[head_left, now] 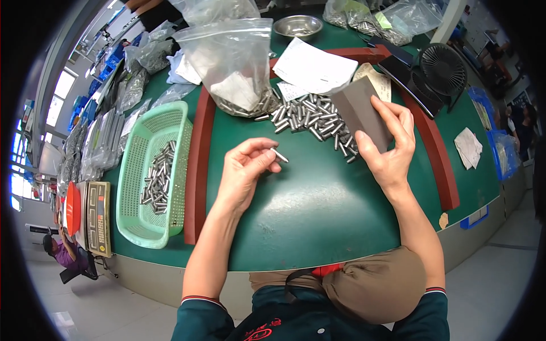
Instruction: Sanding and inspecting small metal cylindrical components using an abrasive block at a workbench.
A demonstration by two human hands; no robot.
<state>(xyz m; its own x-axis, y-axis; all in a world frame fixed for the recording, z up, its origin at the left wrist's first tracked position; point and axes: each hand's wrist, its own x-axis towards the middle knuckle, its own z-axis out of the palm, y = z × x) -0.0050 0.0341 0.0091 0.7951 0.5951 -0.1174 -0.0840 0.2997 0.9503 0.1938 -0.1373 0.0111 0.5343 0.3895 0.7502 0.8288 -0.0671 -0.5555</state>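
Lying behind the hands, pile of metal pins (310, 116) on green surface (318, 210), green basket (152, 170) left, left hand (244, 173) pinching one pin (279, 155), right hand (387, 142) gripping grey block (359, 111)

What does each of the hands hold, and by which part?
The left hand pinches a small metal pin by one end. The right hand grips a grey rectangular block by its lower right edge.

A short metal pin (278, 155) — silvery, tilted — is pinched above the bench; a grey block (361, 112) is held upright beside the pin pile.
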